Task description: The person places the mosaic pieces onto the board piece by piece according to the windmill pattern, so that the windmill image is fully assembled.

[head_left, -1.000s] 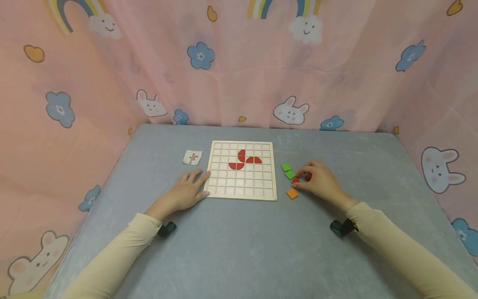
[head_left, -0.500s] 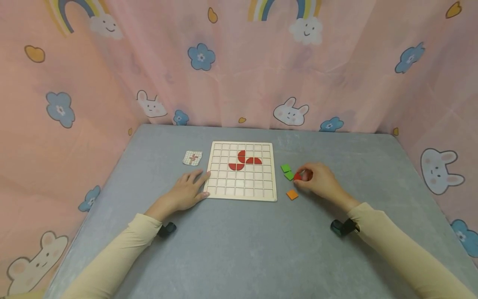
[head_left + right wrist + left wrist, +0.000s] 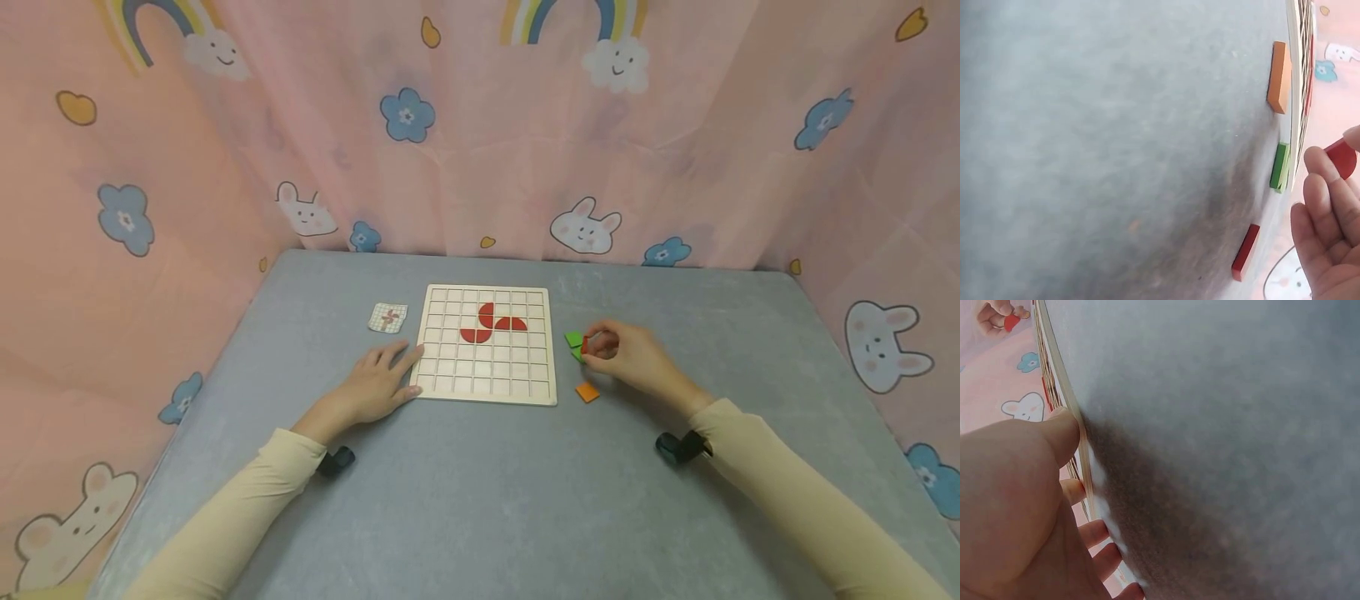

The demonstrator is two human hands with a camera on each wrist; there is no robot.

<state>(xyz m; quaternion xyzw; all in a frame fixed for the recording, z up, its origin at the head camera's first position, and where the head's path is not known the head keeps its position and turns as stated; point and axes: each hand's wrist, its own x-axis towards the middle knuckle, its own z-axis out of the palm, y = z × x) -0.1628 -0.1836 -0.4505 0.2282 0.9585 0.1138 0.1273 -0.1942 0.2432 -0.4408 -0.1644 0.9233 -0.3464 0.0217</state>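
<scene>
My left hand (image 3: 371,385) rests at the left edge of a pale wooden grid board (image 3: 480,385), its fingers spread; in the left wrist view the thumb (image 3: 1065,434) touches the board's edge. Between thumb and fingertips, my right hand (image 3: 633,358) pinches a red quarter-circle tile (image 3: 1342,157), raised off the table to the right of the board. Red quarter-circle tiles (image 3: 486,315) are paired on the grid, forming half-circle shapes in its upper middle. Two green tiles (image 3: 573,339) lie beside the right fingertips, partly covered by them. An orange tile (image 3: 587,392) lies nearer the front.
Left of the board is a small paper card (image 3: 387,317) printed with a grid and a reddish pattern. Another red tile (image 3: 1245,252) lies on the table in the right wrist view. A pink patterned curtain (image 3: 480,150) surrounds the grey table (image 3: 480,492).
My right hand has picked up the red tile and shifted slightly left with it, over towards the green tiles. The left hand stays at the board's edge.
</scene>
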